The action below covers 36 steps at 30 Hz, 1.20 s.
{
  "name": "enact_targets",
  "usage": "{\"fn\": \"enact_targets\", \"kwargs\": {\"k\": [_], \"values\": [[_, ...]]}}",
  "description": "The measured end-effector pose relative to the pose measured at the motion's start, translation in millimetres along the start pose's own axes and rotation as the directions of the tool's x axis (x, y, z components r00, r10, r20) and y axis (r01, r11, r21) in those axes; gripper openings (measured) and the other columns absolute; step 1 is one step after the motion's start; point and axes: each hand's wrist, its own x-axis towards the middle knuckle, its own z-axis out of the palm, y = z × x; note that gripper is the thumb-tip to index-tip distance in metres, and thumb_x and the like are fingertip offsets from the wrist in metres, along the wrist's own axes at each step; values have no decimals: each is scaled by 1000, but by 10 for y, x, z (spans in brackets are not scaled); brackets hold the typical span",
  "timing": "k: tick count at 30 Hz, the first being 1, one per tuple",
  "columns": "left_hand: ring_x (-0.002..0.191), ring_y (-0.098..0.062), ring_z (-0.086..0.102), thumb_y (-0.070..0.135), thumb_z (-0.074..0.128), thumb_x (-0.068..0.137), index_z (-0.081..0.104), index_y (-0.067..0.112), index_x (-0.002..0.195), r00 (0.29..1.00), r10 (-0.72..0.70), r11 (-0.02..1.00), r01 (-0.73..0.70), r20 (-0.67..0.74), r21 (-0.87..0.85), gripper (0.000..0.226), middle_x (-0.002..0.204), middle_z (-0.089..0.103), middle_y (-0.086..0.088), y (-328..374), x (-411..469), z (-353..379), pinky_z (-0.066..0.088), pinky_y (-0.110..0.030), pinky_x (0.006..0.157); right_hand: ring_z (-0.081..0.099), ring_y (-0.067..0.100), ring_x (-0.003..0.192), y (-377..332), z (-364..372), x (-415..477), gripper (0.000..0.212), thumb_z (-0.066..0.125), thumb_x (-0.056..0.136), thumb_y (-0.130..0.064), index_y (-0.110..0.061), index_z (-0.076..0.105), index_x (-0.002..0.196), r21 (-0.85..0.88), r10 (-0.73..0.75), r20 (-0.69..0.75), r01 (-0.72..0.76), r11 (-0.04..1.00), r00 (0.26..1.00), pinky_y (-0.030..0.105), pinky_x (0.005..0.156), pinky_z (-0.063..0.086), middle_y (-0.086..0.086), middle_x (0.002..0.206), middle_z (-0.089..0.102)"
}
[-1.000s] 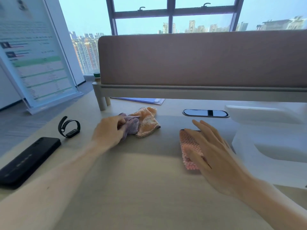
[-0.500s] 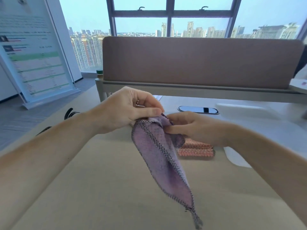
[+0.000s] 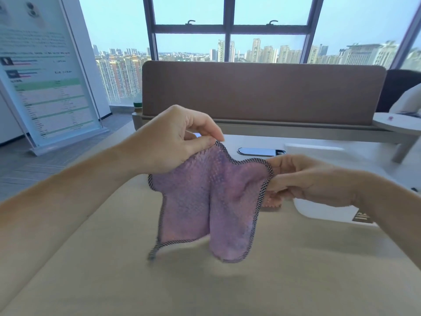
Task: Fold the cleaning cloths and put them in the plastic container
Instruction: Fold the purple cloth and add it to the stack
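Observation:
A purple cleaning cloth (image 3: 205,201) with a dark checked hem hangs in the air above the desk, spread between both hands. My left hand (image 3: 173,140) pinches its upper left corner. My right hand (image 3: 303,179) grips its upper right corner. The cloth's lower edge dangles just above the tabletop. A folded pink cloth (image 3: 272,202) lies on the desk behind it, mostly hidden by the purple cloth and my right hand. The white plastic container (image 3: 319,210) stands at the right, partly covered by my right forearm. The orange cloth is out of sight.
The beige desk (image 3: 159,281) stretches in front of me. A brown divider panel (image 3: 262,92) closes off the far edge, with a dark cable grommet (image 3: 259,151) before it. A standing poster board (image 3: 43,76) is at the left, and a small round table (image 3: 401,123) at the right.
The purple cloth went from the desk up into both hands and has been pulled open from a narrow hanging strip into a spread sheet. My hands moved apart.

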Motion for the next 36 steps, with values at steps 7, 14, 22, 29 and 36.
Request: {"fn": "enact_targets", "kwargs": {"k": [7, 14, 22, 29, 36], "values": [[41, -2, 50, 24, 65, 98, 75, 33, 99, 998, 56, 995, -55, -15, 86, 13, 75, 64, 32, 155, -3, 36, 37, -5, 51, 75, 25, 91, -120, 218, 107, 21, 81, 86, -29, -15, 77, 102, -367, -66, -194, -10, 930, 979, 34, 84, 56, 7, 101, 80], [62, -2, 60, 41, 89, 74, 74, 37, 104, 965, -102, 985, 63, 242, 163, 34, 96, 72, 12, -121, -191, -123, 48, -14, 66, 59, 15, 67, -92, 39, 51, 15, 70, 93, -10, -15, 74, 80, -566, -326, -383, 60, 823, 864, 40, 71, 50, 13, 77, 74], [70, -32, 64, 51, 71, 73, 79, 28, 83, 970, -205, 979, 200, 132, 45, 27, 78, 76, -3, -276, -282, -489, 51, -34, 68, 65, 12, 71, -336, -96, -62, 13, 70, 95, -18, -21, 74, 83, -751, -409, -332, 24, 660, 850, 20, 72, 50, -4, 78, 73], [92, -34, 77, 28, 75, 90, 79, 11, 102, 904, -18, 948, 151, 427, -279, 21, 99, 80, -14, 421, -234, -298, 59, -48, 86, 51, -2, 65, -674, -60, 333, 12, 69, 89, -22, -24, 80, 86, -846, -580, -475, -161, 508, 662, 11, 59, 37, -12, 68, 61], [94, -26, 77, 10, 56, 103, 66, -7, 105, 884, 52, 889, 171, 465, -424, 20, 100, 77, -14, 746, -116, 534, 60, -48, 93, 71, 1, 88, -808, 299, 608, 16, 65, 95, -6, -10, 80, 98, -610, -511, -286, 258, 750, 810, 18, 83, 56, 3, 98, 80]]}}
